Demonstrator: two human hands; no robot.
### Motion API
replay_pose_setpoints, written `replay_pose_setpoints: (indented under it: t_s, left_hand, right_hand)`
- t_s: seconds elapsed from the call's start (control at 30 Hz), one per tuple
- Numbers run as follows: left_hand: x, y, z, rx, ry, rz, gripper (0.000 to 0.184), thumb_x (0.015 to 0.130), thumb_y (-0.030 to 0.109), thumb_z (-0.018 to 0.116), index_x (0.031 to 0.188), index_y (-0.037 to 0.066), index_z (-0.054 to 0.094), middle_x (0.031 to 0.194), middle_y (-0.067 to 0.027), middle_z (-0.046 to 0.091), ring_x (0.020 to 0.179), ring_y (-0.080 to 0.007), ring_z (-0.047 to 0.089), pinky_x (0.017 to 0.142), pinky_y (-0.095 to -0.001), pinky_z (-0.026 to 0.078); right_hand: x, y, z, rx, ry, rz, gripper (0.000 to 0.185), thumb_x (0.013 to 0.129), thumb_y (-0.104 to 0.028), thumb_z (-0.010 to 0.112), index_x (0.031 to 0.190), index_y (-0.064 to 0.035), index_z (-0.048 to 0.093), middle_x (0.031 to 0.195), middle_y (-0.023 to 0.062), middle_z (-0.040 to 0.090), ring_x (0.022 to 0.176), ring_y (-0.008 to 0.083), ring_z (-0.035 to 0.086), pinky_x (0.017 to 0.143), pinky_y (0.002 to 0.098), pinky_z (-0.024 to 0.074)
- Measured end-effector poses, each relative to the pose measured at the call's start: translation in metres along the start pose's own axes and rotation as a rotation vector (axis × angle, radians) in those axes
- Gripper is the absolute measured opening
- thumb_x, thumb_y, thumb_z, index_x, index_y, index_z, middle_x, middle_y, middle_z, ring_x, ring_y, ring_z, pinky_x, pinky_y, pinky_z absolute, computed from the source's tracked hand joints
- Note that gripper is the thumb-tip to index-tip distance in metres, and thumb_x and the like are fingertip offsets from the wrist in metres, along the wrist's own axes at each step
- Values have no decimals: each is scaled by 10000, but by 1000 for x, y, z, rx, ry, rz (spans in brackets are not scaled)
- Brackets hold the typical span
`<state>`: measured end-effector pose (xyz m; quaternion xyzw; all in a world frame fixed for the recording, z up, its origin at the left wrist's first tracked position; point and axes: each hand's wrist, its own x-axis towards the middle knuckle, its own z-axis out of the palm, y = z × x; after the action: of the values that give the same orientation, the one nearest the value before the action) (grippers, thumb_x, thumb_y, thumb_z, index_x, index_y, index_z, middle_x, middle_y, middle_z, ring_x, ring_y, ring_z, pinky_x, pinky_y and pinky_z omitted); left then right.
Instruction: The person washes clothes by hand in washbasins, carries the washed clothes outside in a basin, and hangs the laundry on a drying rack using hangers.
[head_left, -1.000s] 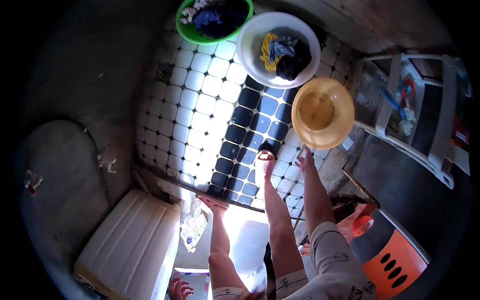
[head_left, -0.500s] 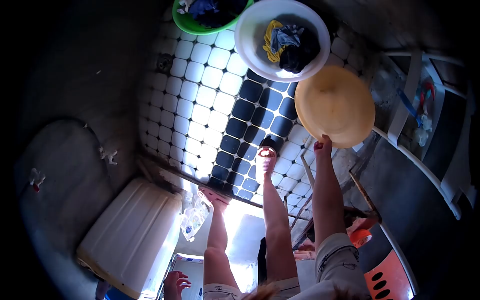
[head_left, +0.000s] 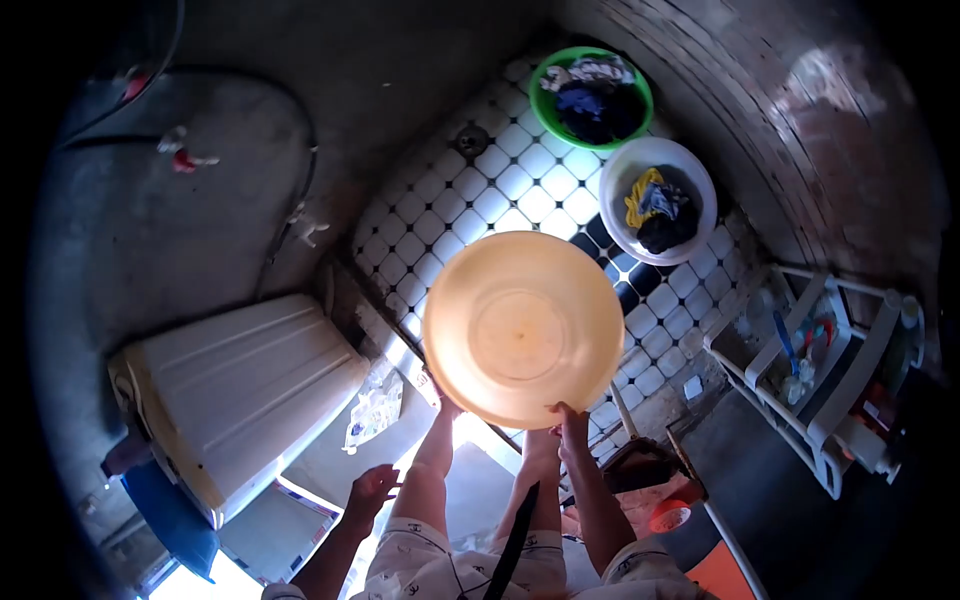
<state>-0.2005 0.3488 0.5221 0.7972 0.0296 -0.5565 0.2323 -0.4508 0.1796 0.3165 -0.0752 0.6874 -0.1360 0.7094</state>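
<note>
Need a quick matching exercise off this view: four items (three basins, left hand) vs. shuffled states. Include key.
Items
1. Green basin
2. Left hand
3. Pale orange basin
4. White basin

States
A. Held at its edge by the right hand
B. On the tiles, with a yellow cloth among its contents
C. Empty, touching no basin
D. On the tiles, with dark blue clothes in it

Pairs: 1-D, 2-C, 3-A, 4-B

Right foot hidden behind basin [head_left: 522, 335]
</note>
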Motion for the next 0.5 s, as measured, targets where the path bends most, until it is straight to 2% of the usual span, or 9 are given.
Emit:
replay_pose_setpoints:
  t_s: [0.07,0.13,0.2,0.27,0.3,0.33,0.4,0.47,0.5]
  left_hand:
    - [-11,-4,-18,-150,23,36,546,817,282,600,1238,58,332,1138,-128,512,944,-219,569,777,-367,458]
    - [-31,7,-44,-387,-7,28,517,815,289,599,1201,52,349,1120,-153,512,952,-242,570,792,-398,471]
    - [-46,-6,-77,-652,10,142,415,820,162,587,1144,35,361,1032,-142,547,939,-237,567,787,-344,493]
    - [-64,-38,-122,-800,79,177,390,802,64,562,1134,19,362,1030,-146,547,949,-245,564,804,-321,496]
    - [-95,-8,-137,-930,128,272,417,766,-21,526,1144,-3,352,1033,-144,546,965,-244,555,803,-311,493]
    - [-103,-18,-162,-1016,161,343,452,726,-62,513,1143,-5,348,1028,-172,552,971,-252,543,799,-331,492]
    - [-127,-36,-212,-1183,343,395,408,720,-45,503,1107,-10,375,1049,-216,539,966,-265,534,802,-348,486]
    - [-187,-26,-267,-1275,361,579,330,747,32,490,1061,-24,406,1041,-226,529,951,-283,533,806,-356,477]
    - [-212,-26,-294,-1272,487,661,290,780,98,461,1036,-37,432,1031,-205,524,961,-297,530,800,-344,473]
  right_hand:
    - [-56,5,45,-96,-118,-37,189,622,-96,602,791,-15,581,678,49,574,496,109,509,370,216,374]
    - [-125,-8,90,-233,-328,-82,189,632,-43,579,821,-30,563,725,48,595,610,117,547,439,210,404]
    - [-173,-1,127,-352,-490,-179,232,635,-48,610,856,19,611,732,59,605,579,112,548,450,205,405]
    - [-210,10,156,-605,-689,-460,295,687,-128,648,936,25,599,743,60,601,598,109,545,501,205,418]
    - [-230,4,173,-612,-886,-397,373,708,-169,658,1013,17,552,725,60,587,596,113,535,502,216,416]
    - [-251,-5,191,-627,-1083,-315,454,728,-211,668,1090,9,505,707,59,573,594,118,526,503,227,413]
    - [-285,-8,226,-562,-1306,-343,535,764,-359,641,1120,12,493,653,44,543,573,99,493,541,221,401]
    - [-311,-10,259,-702,-1248,-447,552,785,-419,595,1120,10,501,619,31,520,558,89,476,544,206,387]
    - [-312,-9,273,-774,-1230,-441,458,820,-343,572,1114,2,507,625,27,517,565,81,473,550,202,386]
